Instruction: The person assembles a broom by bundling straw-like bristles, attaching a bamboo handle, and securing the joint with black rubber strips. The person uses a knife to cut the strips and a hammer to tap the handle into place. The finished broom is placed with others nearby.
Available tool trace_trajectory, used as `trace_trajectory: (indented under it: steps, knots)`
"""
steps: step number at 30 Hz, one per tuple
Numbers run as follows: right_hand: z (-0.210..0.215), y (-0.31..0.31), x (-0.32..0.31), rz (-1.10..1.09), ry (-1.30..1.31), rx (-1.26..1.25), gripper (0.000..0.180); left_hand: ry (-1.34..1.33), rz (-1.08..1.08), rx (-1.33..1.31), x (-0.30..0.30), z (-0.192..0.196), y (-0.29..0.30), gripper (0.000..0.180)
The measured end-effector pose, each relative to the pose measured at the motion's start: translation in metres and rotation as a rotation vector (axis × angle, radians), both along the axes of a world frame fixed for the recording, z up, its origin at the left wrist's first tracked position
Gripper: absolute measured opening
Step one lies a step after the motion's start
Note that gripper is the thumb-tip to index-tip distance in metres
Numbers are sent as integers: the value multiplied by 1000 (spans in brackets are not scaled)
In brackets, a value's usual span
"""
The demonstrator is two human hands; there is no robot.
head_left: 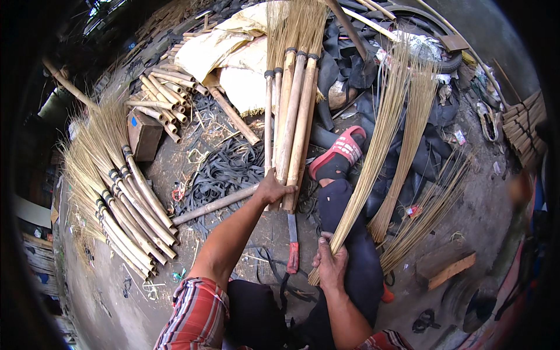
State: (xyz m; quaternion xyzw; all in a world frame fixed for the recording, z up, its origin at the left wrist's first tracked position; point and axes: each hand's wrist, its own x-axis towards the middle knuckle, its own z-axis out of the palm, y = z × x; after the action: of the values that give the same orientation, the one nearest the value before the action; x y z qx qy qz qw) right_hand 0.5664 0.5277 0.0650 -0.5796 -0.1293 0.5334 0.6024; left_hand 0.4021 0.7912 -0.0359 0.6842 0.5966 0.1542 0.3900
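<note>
Several stick brooms with bamboo handles and dry stalk heads lie side by side in front of me, heads pointing away. My left hand is closed at the near ends of their handles, thumb across the bamboo; how many it grips I cannot tell. In my right hand, closed near the butt end, a long bundle of thin dry stalks slants up to the right over my leg. A second stalk bundle lies just right of it, and looser stalks spread beyond.
More bound brooms fan out at left. Near the middle are black rubber strips, a red-handled knife and a loose bamboo pole. Cut bamboo pieces are heaped behind. A wood block lies at right.
</note>
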Motion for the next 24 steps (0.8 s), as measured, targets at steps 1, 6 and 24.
trace_trajectory:
  steps: [1,6,24]
  knots:
    - [0,0,0,2,11,5,26,-22,-1,-40,-2,1,0,121]
    - [1,0,-1,6,-21,14,27,165,-110,75,-18,36,-9,106]
    - [-37,-9,-11,92,-377,78,23,590,1573,-462,-389,27,-742,96]
